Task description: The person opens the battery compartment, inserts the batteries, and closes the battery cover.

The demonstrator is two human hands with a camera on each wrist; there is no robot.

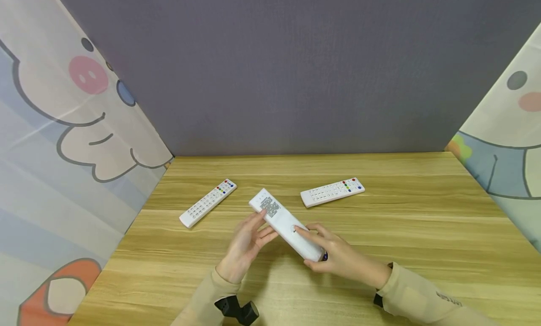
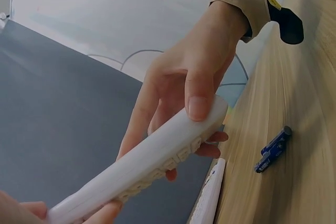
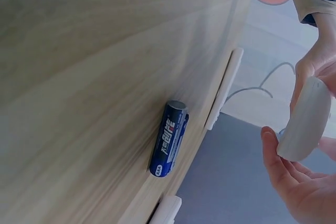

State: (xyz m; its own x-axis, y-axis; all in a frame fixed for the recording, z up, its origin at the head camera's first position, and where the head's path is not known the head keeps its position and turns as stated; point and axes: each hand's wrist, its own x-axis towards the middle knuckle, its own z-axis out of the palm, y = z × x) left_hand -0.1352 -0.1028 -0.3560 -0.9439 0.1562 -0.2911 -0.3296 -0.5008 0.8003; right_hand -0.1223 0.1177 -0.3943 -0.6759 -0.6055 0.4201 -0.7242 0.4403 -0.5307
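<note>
A white remote control (image 1: 287, 227) is raised over the table, back side up, slanting from upper left to lower right. Its back bears a grey printed label and a small notch. My left hand (image 1: 245, 246) grips it near the labelled end, thumb on top and fingers beneath. With my right hand (image 1: 340, 255) I hold the lower end; the index finger touches the back at the notch. In the left wrist view the rubber keys (image 2: 168, 165) face down. Two blue batteries (image 3: 169, 139) lie together on the tabletop, mostly hidden by my right hand in the head view.
Another white remote (image 1: 208, 204) lies keys up to the left, and a third remote (image 1: 332, 192) rests behind on the right. A grey panel (image 1: 296, 81) stands at the back of the wooden table (image 1: 422, 213). Cartoon-printed sheets (image 1: 55, 166) flank both sides.
</note>
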